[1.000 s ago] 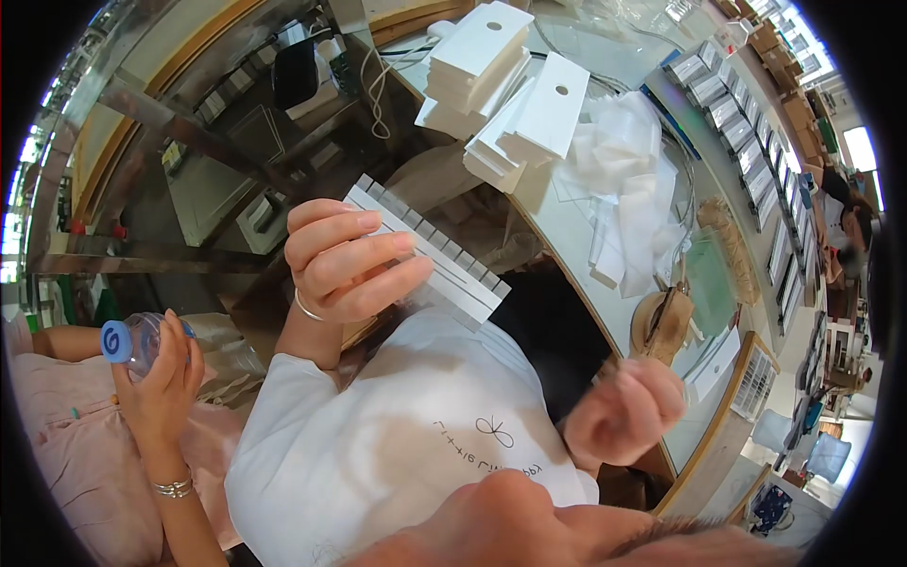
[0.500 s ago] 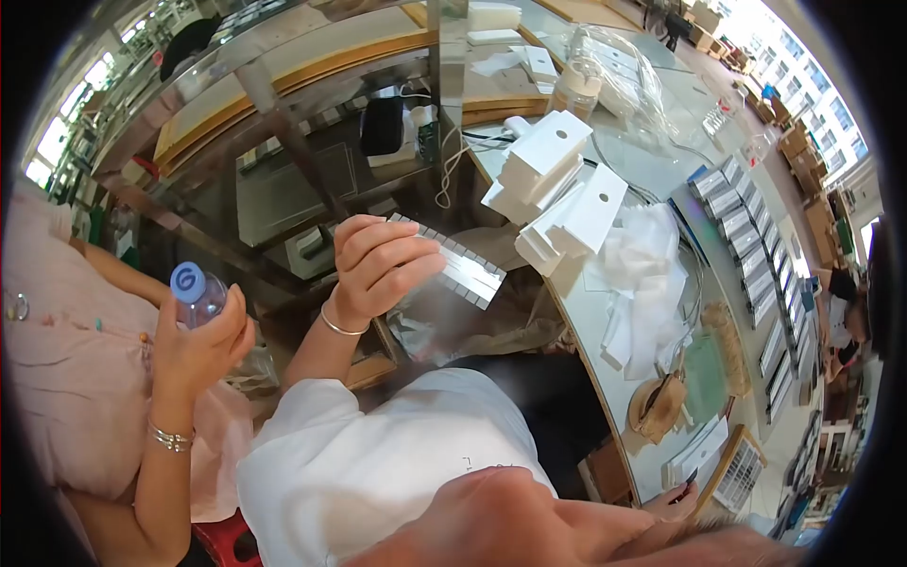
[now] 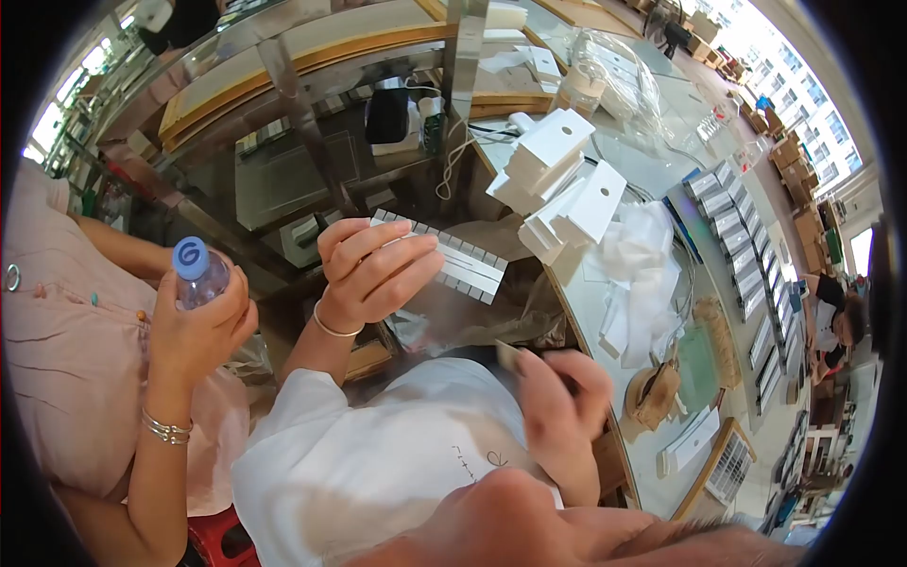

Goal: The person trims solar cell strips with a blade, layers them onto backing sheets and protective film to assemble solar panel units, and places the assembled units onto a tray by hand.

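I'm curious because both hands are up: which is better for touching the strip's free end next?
Probably the right hand: it's near the strip's free end, while the left hand is busy holding the other end.

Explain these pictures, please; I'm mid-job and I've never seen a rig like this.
There is no machine here, only a person's bare hands. Every picture comes from one camera on their head, looking forward and down; their nose shows at the bottom. The left hand holds a pale, slatted strip. The right hand seems to pinch a small thing, too blurred to name. On the table are white pieces and crumpled wrapping, with rows of silvery parts farther right. At far left, another person's hand holds a bottle.
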Available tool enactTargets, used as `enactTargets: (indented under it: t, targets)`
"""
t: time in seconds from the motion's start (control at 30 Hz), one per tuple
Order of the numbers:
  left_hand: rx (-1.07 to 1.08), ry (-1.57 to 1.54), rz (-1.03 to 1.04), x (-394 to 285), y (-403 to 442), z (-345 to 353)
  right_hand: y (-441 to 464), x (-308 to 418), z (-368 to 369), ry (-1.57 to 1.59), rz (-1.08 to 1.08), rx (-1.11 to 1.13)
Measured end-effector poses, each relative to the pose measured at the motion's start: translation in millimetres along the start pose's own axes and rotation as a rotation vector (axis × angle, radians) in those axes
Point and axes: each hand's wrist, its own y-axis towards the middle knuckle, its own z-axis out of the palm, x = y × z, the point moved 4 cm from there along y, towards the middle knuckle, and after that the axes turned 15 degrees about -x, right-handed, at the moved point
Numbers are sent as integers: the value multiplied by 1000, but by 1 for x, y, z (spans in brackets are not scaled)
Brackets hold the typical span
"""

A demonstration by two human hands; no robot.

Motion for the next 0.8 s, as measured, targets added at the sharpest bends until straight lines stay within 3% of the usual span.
enactTargets:
  t: [0.17,0.43,0.57,0.67,0.8]
  targets:
    - [7,-18,-42,4,-3,-9,18,9,35,104,-123,-55]
    - [156,-462,-221,-39,-15,45,-44,-18,-63,-180,191,-183]
    - [193,-787,-167,-107,13,78,-86,-20,-137,-656,334,-407]
    - [187,-1083,-13,-182,48,84,-125,-11,-195,-926,493,-562]
    - [140,-1324,85,-290,84,73,-185,14,-247,-1110,580,-798]
